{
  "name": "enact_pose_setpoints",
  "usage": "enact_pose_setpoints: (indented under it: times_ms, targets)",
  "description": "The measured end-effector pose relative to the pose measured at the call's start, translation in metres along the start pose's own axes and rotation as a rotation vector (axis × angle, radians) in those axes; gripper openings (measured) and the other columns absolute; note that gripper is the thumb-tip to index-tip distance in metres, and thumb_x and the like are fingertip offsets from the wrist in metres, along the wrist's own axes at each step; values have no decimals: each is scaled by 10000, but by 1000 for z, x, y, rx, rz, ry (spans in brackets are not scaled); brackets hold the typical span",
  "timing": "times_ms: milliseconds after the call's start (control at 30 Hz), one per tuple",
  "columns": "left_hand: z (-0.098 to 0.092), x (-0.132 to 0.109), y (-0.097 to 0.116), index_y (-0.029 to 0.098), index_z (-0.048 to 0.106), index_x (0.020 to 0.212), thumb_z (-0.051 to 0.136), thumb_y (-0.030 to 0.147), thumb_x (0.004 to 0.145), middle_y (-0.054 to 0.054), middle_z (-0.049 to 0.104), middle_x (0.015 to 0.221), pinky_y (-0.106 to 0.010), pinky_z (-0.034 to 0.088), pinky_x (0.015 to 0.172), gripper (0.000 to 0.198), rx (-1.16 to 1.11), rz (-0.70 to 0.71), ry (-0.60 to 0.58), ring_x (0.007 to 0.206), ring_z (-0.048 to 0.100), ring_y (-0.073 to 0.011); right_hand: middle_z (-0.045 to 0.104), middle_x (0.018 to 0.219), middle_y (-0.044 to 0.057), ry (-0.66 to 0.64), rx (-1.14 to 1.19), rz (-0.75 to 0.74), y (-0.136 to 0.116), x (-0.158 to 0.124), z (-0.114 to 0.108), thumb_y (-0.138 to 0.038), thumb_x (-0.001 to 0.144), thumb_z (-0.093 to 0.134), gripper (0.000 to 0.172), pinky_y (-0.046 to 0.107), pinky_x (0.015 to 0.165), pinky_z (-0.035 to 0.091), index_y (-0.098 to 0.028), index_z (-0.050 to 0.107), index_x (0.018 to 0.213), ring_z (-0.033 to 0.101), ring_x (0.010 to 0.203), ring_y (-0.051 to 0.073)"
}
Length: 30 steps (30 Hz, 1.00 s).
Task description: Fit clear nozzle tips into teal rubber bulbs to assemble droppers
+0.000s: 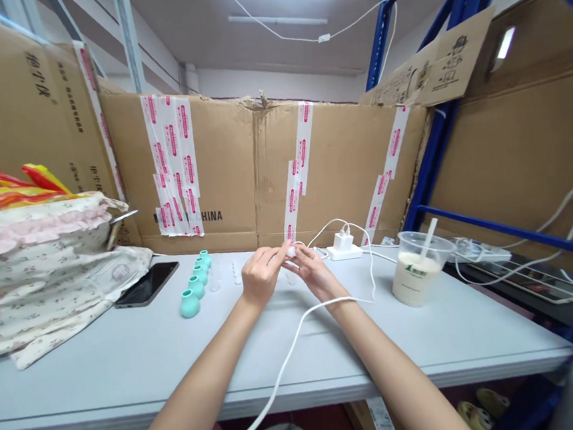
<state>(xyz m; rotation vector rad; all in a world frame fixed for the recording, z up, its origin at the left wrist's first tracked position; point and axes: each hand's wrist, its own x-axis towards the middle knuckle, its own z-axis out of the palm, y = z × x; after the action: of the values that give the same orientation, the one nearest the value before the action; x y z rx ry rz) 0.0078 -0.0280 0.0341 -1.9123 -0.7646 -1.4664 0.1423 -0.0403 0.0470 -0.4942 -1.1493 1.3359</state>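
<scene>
Both hands meet above the middle of the table [279,356]. My left hand [259,275] is closed, its fingertips pinching a small white rounded piece [290,251]. My right hand [314,273] has its fingers around the same piece from the other side. The piece is too small to name. Left of the hands, a row of small teal round pots [196,287] with open tops runs away from me. Beside them are clear tube-like pieces [214,279] and a short row of tiny white pieces [236,273]. Another clear piece stands partly hidden behind my right hand.
A white cable [297,334] loops over my right wrist. A power strip with a charger [343,242] lies behind. On the right stands a drink cup with a straw [414,271]. A phone [147,285] and a floral cloth bag [55,269] are left. Cardboard walls [221,160] enclose the back.
</scene>
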Motion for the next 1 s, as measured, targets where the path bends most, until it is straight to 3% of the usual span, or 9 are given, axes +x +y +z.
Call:
enact_pose_setpoints:
  times_ms: [133,233,400,467,567,633,700,833,1000]
  targets:
    - [2,-2,-3,255,564,1154,480,207,846,-62,626,987,-247,441,767,322,-7,-39,12,950,518,-156,632,1029,11,80,-49,-37,-1,-2,4,-309,604,728,238,317,862,429,-223,658,815,577,899,136]
    - [3,-4,-10,302,586,1122,489,267,840,-72,553,1131,-291,422,839,300,14,-62,33,1038,470,-178,599,1129,29,58,-76,-5,1,-3,6,-337,615,716,250,303,787,448,-218,626,816,587,911,148]
    - [6,-5,-11,290,493,1233,445,338,856,-89,457,1252,-334,350,942,383,-36,-37,-121,1145,410,-204,665,868,20,4,-122,-4,-3,2,-3,-397,655,673,287,329,782,456,-207,582,849,630,806,160]
    - [7,-5,-9,273,438,1281,435,376,853,-99,418,1285,-347,323,967,439,-60,-44,-188,1170,389,-219,657,831,20,76,-335,-58,-9,6,-14,-395,684,646,275,322,775,460,-193,584,861,634,773,163]
    - [7,-6,-9,259,413,1297,402,394,863,-105,398,1289,-360,316,966,455,-78,-122,-195,1157,388,-226,650,900,58,297,-993,-101,-20,7,-38,-316,699,651,205,320,765,456,-174,609,841,625,817,190]
    - [7,-7,-12,241,444,1272,388,378,870,-110,404,1271,-366,325,950,429,-72,-188,-160,1135,396,-225,643,928,105,431,-1480,-8,-25,4,-54,-213,716,639,124,326,785,442,-153,632,825,604,911,229]
    - [7,-7,-16,214,492,1222,388,362,870,-115,415,1249,-366,329,941,396,-65,-231,-129,1120,399,-226,634,929,161,496,-1806,164,-27,0,-65,-97,761,551,139,323,772,443,-113,641,865,596,949,255]
    - [6,-7,-21,195,546,1141,390,356,867,-115,432,1224,-366,319,939,354,-60,-273,-129,1112,396,-232,625,947,203,459,-2002,398,-25,-7,-73,14,803,359,328,303,728,461,-63,615,992,611,937,254]
    - [5,-9,-21,207,558,1105,378,365,869,-108,454,1228,-384,289,928,336,-28,-324,-198,1112,396,-247,622,985,188,351,-2043,443,-21,-6,-67,4,808,360,342,281,737,456,-92,613,1018,600,967,243]
